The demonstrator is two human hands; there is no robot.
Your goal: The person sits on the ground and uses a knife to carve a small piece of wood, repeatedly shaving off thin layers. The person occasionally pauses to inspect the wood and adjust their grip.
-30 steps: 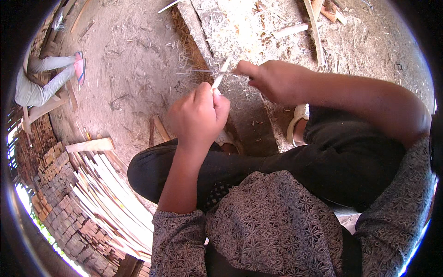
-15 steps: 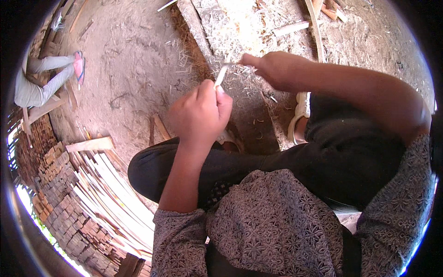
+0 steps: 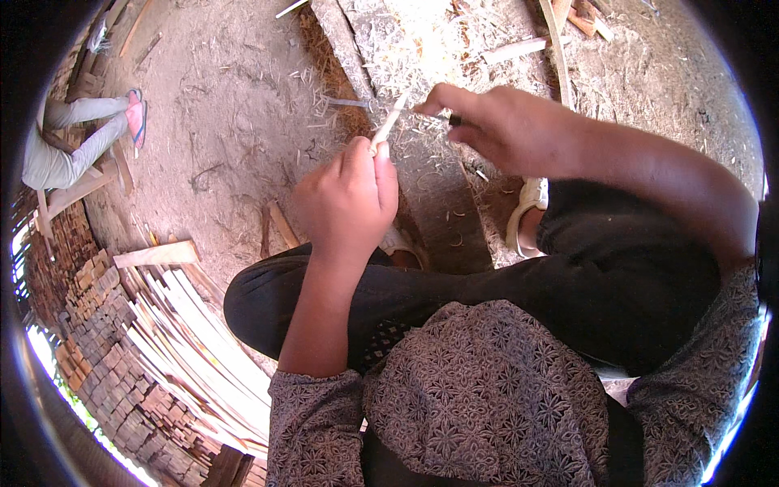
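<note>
My left hand point(image 3: 347, 195) is closed round a thin pale wooden stick point(image 3: 391, 122). The stick's narrow end points up and away from me, past the thumb. To its right my right hand point(image 3: 507, 130) is curled, its index finger reaching toward the stick's tip. A small dark piece of a knife handle point(image 3: 455, 120) shows between its fingers; the rest of the knife is hidden or blurred. A small gap separates the right fingertips from the stick.
Wood shavings point(image 3: 406, 61) cover a plank beyond my hands. Long strips point(image 3: 203, 333) and stacked short wood pieces point(image 3: 122, 365) lie at left. A seated person's legs point(image 3: 85, 138) show at far left. Offcuts point(image 3: 580, 20) lie at upper right.
My right hand has shifted slightly right and turned, its fingers opening a little away from the stick's tip. The stick tilts a bit more to the right.
</note>
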